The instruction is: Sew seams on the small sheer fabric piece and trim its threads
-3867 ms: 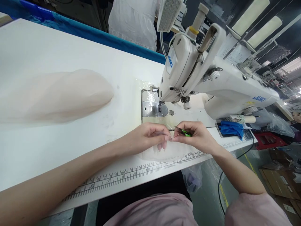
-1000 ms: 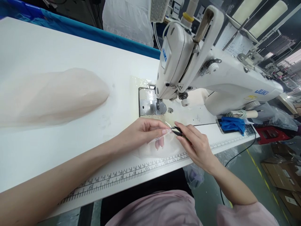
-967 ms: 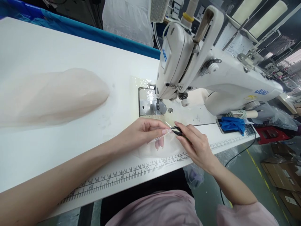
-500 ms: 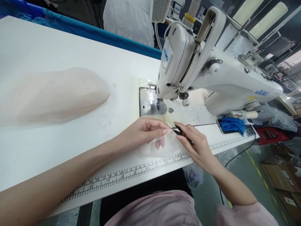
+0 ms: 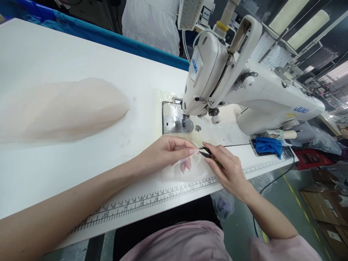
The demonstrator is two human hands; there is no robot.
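Observation:
My left hand (image 5: 168,151) pinches the edge of a thin, see-through whitish fabric (image 5: 196,169) between thumb and fingers, just in front of the sewing machine's needle plate (image 5: 171,124). Some of its fingertips show through the cloth. Closed round a pair of dark thread snips (image 5: 208,153), my right hand (image 5: 230,170) holds their blades at the pinched edge, close to the left fingertips. The two blades stand slightly apart. Whether a thread lies between them is too small to tell.
A white sewing machine (image 5: 210,70) stands behind my hands. Sheer beige fabric (image 5: 81,108) lies on the left of the white table. A printed ruler (image 5: 148,201) runs along the front edge. At right lie a blue cloth (image 5: 268,145) and a cone (image 5: 289,134). A person in white (image 5: 150,27) is beyond.
Both hands stay at almost the same spot, still holding the fabric and the snips. The snips have turned slightly at the fabric's edge. The camera view has shifted a little.

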